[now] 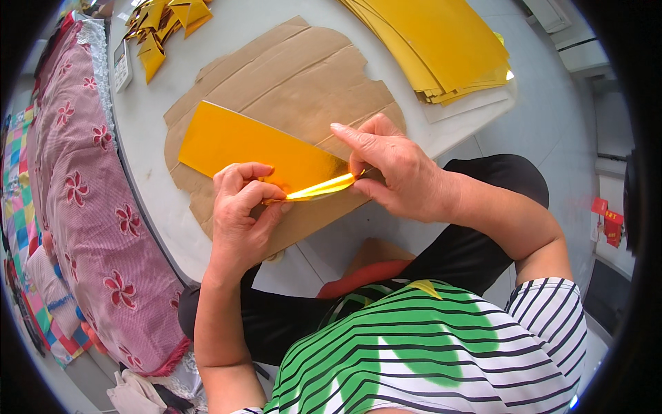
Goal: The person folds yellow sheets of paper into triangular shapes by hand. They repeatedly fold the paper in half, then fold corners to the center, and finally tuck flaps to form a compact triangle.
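Observation:
A sheet of shiny gold foil paper (248, 145) lies slanted over a flattened piece of brown cardboard (289, 77). Its near edge is bent up into a narrow, bright fold. My left hand (240, 212) pinches the left end of that fold between thumb and fingers. At the right end, my right hand (395, 165) grips the fold with the thumb below, its index finger stretched out over the cardboard. Part of the sheet's near corners is hidden by my fingers.
A thick stack of gold paper sheets (434, 41) rests at the table's (150, 139) far right. Several folded gold foil pieces (165, 20) are heaped at the far left, by a white calculator-like device (122, 66). A pink flowered cloth (93, 207) covers something along the left side.

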`<state>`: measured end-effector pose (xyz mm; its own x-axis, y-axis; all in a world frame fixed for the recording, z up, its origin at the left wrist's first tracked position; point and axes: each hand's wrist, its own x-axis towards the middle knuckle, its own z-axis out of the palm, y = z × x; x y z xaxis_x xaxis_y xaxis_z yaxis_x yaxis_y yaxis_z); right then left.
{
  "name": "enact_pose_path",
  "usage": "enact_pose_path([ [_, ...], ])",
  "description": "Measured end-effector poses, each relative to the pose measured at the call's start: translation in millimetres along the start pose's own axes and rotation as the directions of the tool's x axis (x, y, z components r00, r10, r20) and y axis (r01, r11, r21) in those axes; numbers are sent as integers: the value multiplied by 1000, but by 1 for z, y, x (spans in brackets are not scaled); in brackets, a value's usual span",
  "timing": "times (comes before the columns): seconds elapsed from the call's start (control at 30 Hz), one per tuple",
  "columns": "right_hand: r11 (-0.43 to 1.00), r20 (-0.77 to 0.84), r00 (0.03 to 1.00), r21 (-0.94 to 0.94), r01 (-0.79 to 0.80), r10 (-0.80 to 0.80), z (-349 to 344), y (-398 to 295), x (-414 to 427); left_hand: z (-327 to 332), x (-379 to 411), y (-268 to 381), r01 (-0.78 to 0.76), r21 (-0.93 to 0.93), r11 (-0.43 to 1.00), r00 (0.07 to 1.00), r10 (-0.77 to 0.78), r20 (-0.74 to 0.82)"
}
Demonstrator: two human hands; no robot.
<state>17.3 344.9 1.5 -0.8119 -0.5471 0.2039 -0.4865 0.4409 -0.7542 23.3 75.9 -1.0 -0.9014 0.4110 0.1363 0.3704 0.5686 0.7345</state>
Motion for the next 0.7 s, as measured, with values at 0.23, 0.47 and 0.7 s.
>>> enact_pose_path([
  [0.23, 998, -72, 997, -68, -17, 12, 3, 4, -3, 2, -1, -1, -2, -13, 1000, 1000, 2, -18],
  [0.47, 992, -78, 997, -122, -18, 8, 6, 4, -3, 14, 0, 3, 32, 92, 995, 991, -20, -129],
  [0.7, 977, -88, 996, -209, -37, 19, 11, 2, -2, 25, 1, 9, 47, 231, 972, 975, 5, -220],
])
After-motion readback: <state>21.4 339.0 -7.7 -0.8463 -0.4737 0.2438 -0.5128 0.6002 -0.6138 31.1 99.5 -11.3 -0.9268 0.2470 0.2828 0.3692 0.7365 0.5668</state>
